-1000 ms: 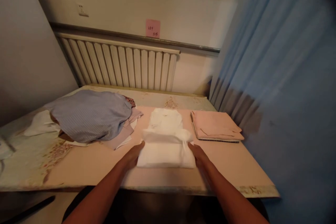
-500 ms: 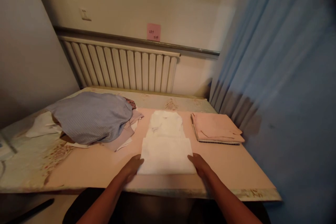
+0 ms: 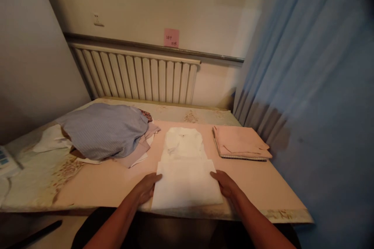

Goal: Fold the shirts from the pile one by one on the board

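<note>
A white shirt (image 3: 187, 181), partly folded, lies in the middle of the table with its collar end away from me. Its lower part is doubled over into a wide flat panel near the table's front edge. My left hand (image 3: 147, 187) grips the panel's left side, thumb on top and fingers underneath. On the right side, my right hand (image 3: 223, 183) pinches the same panel, also with the thumb above. The fingers of both hands are mostly hidden under the cloth.
A heap of loose clothes, topped by a blue-grey striped garment (image 3: 108, 128), lies on the left. Folded pink cloth (image 3: 241, 140) is stacked on the right. A pink sheet (image 3: 102, 186) covers much of the table. A blue curtain (image 3: 309, 105) hangs along the right, and a radiator (image 3: 137, 76) stands behind.
The white shirt has slid toward me, its folded panel now nearer the table's front edge. Both hands keep their grip on its sides.
</note>
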Demonstrator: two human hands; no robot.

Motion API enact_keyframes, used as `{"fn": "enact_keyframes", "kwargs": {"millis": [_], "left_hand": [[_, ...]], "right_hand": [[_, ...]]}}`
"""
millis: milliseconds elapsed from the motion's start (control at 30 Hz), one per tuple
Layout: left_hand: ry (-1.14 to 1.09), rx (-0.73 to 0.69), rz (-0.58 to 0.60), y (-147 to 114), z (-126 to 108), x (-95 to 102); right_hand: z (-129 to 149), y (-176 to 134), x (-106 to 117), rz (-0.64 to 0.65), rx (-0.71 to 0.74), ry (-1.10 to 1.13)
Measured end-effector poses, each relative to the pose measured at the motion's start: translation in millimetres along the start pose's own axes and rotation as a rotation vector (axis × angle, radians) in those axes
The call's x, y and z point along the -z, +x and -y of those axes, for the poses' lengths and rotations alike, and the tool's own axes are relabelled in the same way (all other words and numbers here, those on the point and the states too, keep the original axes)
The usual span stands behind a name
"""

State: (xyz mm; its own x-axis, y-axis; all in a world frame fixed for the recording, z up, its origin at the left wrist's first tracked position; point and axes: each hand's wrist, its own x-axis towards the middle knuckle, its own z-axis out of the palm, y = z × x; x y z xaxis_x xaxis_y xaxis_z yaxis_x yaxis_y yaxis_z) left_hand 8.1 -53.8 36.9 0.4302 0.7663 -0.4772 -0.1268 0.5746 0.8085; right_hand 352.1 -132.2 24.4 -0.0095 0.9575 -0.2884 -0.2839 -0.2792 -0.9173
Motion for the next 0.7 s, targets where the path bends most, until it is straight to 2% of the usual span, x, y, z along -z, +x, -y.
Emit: {"fn": "enact_keyframes", "kwargs": {"millis": [133, 267, 333, 400, 467, 533, 633, 700], "left_hand": [[-0.053, -0.007, 0.068, 19.0, -9.8, -9.6], [-0.087, -0.071, 0.186, 15.2, -16.5, -11.3], [-0.114, -0.121, 0.278, 11.1, -25.0, -9.7], [-0.136, -0.169, 0.316, 12.0, -35.8, -8.8], [-0.121, -0.212, 0.26, 20.2, -44.6, -9.6], [-0.055, -0.23, 0.122, 34.2, -47.1, -11.2], [0.037, -0.216, -0.066, 56.0, -38.7, -12.6], [0.062, -0.208, -0.128, 64.4, -30.4, -12.2]], "right_hand": [[3.9, 15.9, -6.6, -0.016, 0.026, 0.02], [12.6, 15.5, -10.8, 0.037, 0.044, 0.045], [22.4, 14.8, -10.5, 0.086, 0.061, 0.078], [32.5, 18.8, -9.0, 0.094, 0.093, 0.112], [37.8, 28.2, -7.1, 0.043, 0.118, 0.113], [35.3, 40.7, -4.7, -0.052, 0.098, 0.054], [20.7, 57.1, -0.5, -0.183, 0.034, -0.058], [10.5, 63.4, 2.3, -0.231, 0.018, -0.097]]}}
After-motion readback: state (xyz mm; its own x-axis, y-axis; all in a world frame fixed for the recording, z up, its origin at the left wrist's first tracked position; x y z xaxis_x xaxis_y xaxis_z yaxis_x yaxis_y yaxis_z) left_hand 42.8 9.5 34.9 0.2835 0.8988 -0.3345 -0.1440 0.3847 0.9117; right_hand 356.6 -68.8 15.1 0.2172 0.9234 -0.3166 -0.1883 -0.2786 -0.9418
